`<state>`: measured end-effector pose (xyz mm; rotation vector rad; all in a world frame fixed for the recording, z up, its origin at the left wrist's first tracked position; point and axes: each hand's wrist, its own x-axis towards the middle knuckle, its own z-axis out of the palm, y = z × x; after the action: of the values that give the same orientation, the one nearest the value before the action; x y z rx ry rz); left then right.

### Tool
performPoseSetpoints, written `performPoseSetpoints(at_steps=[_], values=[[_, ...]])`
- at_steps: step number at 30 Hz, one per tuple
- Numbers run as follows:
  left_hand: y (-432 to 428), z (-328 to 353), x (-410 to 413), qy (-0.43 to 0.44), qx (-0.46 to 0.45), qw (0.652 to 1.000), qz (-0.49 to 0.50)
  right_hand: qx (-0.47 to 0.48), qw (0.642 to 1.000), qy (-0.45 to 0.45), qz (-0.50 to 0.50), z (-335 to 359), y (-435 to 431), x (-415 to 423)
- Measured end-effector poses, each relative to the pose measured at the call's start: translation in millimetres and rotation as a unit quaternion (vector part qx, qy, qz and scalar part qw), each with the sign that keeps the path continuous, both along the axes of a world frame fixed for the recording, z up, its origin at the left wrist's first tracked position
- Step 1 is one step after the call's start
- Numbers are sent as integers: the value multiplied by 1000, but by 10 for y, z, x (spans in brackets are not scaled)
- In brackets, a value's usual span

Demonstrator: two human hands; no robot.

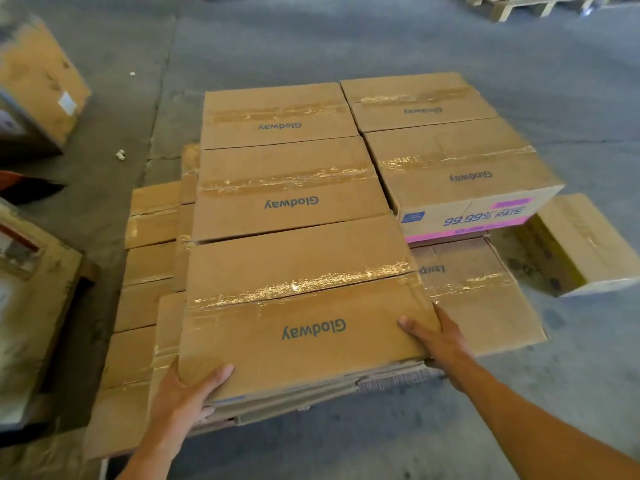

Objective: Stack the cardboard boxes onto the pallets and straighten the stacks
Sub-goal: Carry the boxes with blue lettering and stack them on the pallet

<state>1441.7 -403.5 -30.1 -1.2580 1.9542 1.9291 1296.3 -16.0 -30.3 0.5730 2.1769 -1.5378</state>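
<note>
Left hand (188,393) and right hand (438,336) grip the near brown cardboard box (298,292).
We should push it flush against the next box (287,192), edges square.

taped Glodway boxes (298,306), stacked flat

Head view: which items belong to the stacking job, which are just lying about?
Job: front box, gripped by left hand and right hand; stacked boxes behind; loose box on floor, probably.
Lying about: white scraps; far pallet; dusty box at left edge.
</note>
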Motion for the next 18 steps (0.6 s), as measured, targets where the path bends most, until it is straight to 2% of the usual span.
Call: performPoseSetpoints(at_steps=[7, 18], values=[[-10, -95, -91, 13, -30, 999, -12, 10, 999, -34, -9, -34, 51, -122], [85, -99, -107, 0, -40, 999, 2, 35, 999, -28, 10, -13, 97, -193]])
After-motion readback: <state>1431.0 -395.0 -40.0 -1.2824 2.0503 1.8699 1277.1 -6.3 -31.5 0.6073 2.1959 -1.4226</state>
